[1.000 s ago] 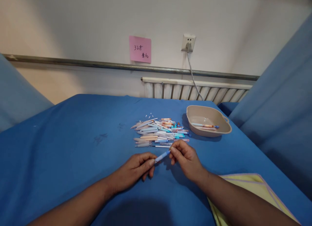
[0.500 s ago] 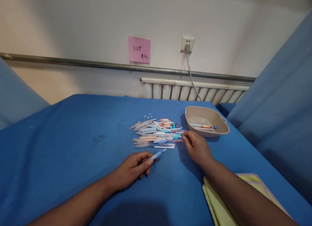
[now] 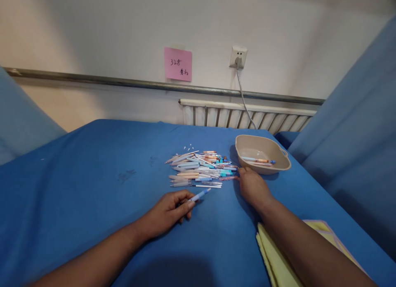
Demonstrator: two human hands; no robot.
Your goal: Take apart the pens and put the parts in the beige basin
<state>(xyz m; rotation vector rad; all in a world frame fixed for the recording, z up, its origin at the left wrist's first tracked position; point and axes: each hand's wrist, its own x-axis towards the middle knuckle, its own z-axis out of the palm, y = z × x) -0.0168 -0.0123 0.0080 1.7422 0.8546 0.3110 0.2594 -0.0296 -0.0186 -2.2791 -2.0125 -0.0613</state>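
Note:
My left hand [image 3: 176, 208] is closed around a light blue pen piece [image 3: 199, 195], whose narrow tip points right and slightly upward. It hovers just in front of a pile of loose pen parts [image 3: 198, 169] in blue, peach, white and turquoise on the blue cloth. At the pile's right edge is my right hand [image 3: 254, 187], palm down with its fingers curled together. Its fingertips are beside the end of a pinkish pen part [image 3: 229, 178]; what they hold, if anything, is hidden.
A beige plastic basin [image 3: 262, 152] behind my right hand contains a few pens [image 3: 258, 160]. Small white bits [image 3: 188, 148] lie behind the pile. Under my right forearm is a folded yellow cloth [image 3: 267, 254]. A radiator [image 3: 241, 113] and blue curtains [image 3: 355, 126] border the blue-covered table [image 3: 77, 188].
My right hand has shifted right and a little lower, uncovering more of the pinkish pen part. My left hand keeps the light blue pen piece in nearly the same place.

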